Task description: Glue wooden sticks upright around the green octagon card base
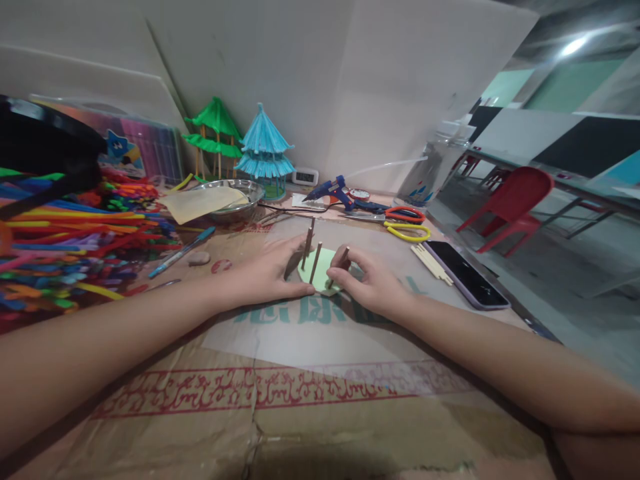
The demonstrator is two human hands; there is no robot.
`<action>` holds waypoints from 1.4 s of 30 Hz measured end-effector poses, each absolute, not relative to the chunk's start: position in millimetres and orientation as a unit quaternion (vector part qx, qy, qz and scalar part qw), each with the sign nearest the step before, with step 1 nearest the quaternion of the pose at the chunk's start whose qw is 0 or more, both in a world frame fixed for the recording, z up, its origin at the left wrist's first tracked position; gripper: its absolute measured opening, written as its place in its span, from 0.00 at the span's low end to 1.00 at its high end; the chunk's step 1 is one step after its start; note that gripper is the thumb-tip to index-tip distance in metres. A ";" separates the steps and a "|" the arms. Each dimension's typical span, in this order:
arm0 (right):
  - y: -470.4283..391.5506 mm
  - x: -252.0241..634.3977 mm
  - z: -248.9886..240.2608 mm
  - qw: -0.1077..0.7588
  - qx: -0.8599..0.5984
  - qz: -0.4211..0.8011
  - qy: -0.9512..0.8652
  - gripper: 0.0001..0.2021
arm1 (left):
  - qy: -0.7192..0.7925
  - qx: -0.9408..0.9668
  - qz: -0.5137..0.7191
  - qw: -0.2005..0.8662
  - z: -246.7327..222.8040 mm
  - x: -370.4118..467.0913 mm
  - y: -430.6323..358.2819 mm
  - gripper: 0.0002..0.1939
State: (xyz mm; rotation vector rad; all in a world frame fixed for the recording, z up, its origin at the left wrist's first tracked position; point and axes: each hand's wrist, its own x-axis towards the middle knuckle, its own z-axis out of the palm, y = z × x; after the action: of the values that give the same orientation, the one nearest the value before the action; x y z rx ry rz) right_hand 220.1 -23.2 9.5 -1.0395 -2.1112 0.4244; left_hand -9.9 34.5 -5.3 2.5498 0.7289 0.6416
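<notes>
A light green base piece lies on the cardboard-covered table with several brown sticks standing on it. My left hand is at its left edge, thumb and fingers apart around that side, with no stick gripped. On the right side, my right hand pinches a brown stick between thumb and fingers, its lower end at the green base. A white translucent sheet lies beneath the base and both hands.
Colourful pipe cleaners fill the left side. Behind are a green model pavilion, a blue one, a metal bowl, a glue gun and scissors. Pale sticks and a phone lie right.
</notes>
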 end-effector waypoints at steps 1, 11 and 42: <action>-22.9 220.1 9.0 0.368 -0.405 0.166 -0.820 0.08 | 0.266 0.914 0.229 0.204 -5.2 -9.7 34.3 0.43; -21.4 219.7 9.2 0.355 -0.409 0.195 -0.818 0.08 | 0.254 0.918 0.226 0.206 -4.7 -11.5 33.9 0.43; -31.8 226.1 6.8 0.504 -0.316 0.164 -0.787 0.11 | 0.252 0.916 0.238 0.201 -2.5 -8.5 33.4 0.42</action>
State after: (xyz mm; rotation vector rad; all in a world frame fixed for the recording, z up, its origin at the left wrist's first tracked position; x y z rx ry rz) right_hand 226.1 -31.8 6.8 -0.7624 -1.8997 0.3958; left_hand -8.5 33.4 -2.5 2.5592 0.7053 0.6643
